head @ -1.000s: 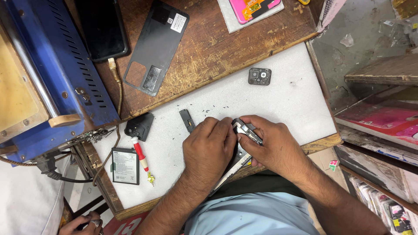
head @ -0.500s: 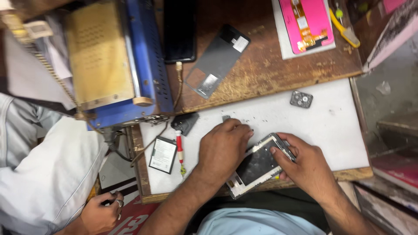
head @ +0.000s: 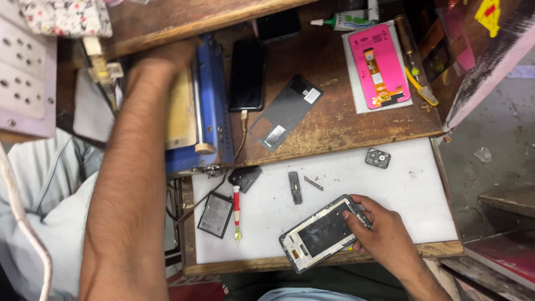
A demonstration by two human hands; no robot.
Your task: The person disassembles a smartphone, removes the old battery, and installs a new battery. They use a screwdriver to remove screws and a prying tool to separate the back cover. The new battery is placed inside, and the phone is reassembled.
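Observation:
My right hand [head: 380,233] grips the right end of a stripped phone frame [head: 319,234], which lies tilted on the white mat [head: 401,195] near the bench's front edge. The dark inner side of the frame faces up. My left arm stretches up and to the left, and my left hand [head: 167,56] is by the top of the blue machine [head: 214,111], under a wooden shelf. The hand is dark and blurred, so I cannot make out its fingers or anything in them.
On the mat lie a battery [head: 215,214], a red-handled screwdriver [head: 236,210], a small black part [head: 293,187] and a camera module [head: 378,158]. Behind are a black phone [head: 247,75], a grey back cover [head: 285,111] and a pink panel [head: 379,64]. A person in grey [head: 44,195] sits at left.
My left hand has let go of the phone frame and reached up left to the blue machine. My right hand alone holds the frame now. The view has shifted left.

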